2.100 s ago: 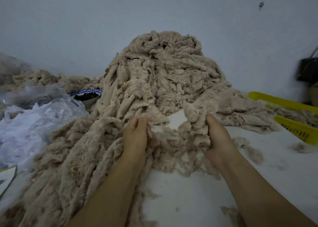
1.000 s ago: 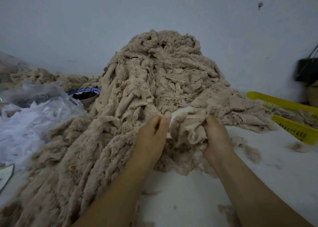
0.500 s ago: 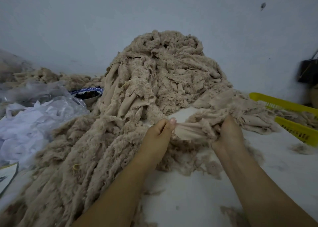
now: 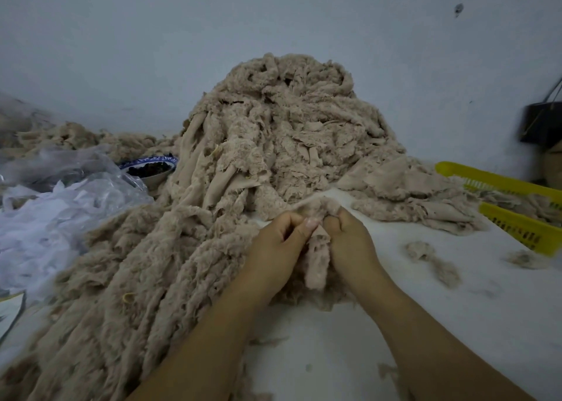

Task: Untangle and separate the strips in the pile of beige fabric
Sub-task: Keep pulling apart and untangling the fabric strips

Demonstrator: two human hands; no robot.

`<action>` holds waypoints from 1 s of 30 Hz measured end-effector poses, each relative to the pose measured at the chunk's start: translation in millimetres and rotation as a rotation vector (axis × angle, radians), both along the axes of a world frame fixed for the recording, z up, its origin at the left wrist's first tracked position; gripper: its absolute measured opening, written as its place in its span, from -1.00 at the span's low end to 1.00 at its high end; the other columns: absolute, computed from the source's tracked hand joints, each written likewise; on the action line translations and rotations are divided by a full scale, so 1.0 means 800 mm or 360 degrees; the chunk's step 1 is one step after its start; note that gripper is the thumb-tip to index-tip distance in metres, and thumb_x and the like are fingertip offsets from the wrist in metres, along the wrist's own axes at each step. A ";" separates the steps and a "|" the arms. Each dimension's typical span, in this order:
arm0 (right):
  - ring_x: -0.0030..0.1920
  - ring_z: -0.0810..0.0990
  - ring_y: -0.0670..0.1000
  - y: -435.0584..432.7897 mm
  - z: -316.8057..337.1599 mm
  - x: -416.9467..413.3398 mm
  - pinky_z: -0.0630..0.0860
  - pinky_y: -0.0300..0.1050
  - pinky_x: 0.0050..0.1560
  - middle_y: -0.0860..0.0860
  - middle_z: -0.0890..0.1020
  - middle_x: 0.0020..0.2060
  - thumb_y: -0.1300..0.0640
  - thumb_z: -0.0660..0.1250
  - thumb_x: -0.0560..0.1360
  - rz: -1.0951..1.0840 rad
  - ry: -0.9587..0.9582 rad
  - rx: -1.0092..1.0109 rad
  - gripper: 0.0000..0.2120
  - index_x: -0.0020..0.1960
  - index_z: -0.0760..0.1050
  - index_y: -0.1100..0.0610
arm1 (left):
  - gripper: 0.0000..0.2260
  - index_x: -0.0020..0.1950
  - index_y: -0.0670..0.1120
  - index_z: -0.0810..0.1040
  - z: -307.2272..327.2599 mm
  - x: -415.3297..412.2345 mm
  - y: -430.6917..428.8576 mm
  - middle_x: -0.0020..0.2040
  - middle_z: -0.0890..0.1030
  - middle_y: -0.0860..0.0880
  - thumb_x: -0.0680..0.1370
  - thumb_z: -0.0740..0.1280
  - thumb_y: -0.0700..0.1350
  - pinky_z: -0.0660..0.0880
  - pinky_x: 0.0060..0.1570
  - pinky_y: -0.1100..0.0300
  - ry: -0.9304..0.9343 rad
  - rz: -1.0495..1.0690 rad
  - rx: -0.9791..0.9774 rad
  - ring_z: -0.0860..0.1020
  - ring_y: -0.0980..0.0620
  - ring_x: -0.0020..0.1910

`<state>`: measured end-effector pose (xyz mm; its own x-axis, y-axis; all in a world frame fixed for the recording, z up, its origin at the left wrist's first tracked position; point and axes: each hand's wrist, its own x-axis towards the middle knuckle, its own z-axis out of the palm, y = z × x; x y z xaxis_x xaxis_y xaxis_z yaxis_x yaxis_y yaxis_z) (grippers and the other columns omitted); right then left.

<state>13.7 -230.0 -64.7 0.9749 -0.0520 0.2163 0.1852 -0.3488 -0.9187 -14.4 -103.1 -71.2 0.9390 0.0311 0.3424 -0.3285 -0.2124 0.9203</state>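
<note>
A single strip (image 4: pixel 317 262) was held between the left hand (image 4: pixel 281 248) and the right hand (image 4: pixel 349 242), fingers curled and pinched close upon it, at the near foot of the pile of beige fabric (image 4: pixel 282 145) on the white table (image 4: pixel 334 355). Separation was judged under way (the upper end seemed caught). A steady pull clear of the pile would be needed next.

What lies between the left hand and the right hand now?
In the head view, a beige fabric strip lies between the left hand and the right hand; both hands grip it, and its end droops below them.
</note>
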 end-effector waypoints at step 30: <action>0.05 0.67 -0.10 -0.028 -0.001 0.009 0.59 -0.09 -0.01 -0.20 0.69 0.01 -0.08 0.26 0.62 0.0266 -0.0131 0.0436 -0.85 0.15 0.55 -0.16 | -0.64 -0.33 -0.03 0.49 0.026 -0.003 0.024 -0.46 0.37 0.03 0.65 0.23 0.03 0.25 -0.52 0.31 0.0022 0.0252 -0.0684 0.26 0.11 -0.50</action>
<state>20.8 -252.3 -65.2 0.9547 0.0398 0.2948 0.2966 -0.0492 -0.9537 -16.5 -84.2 -50.7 0.9158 0.3109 0.2543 -0.3096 0.1429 0.9401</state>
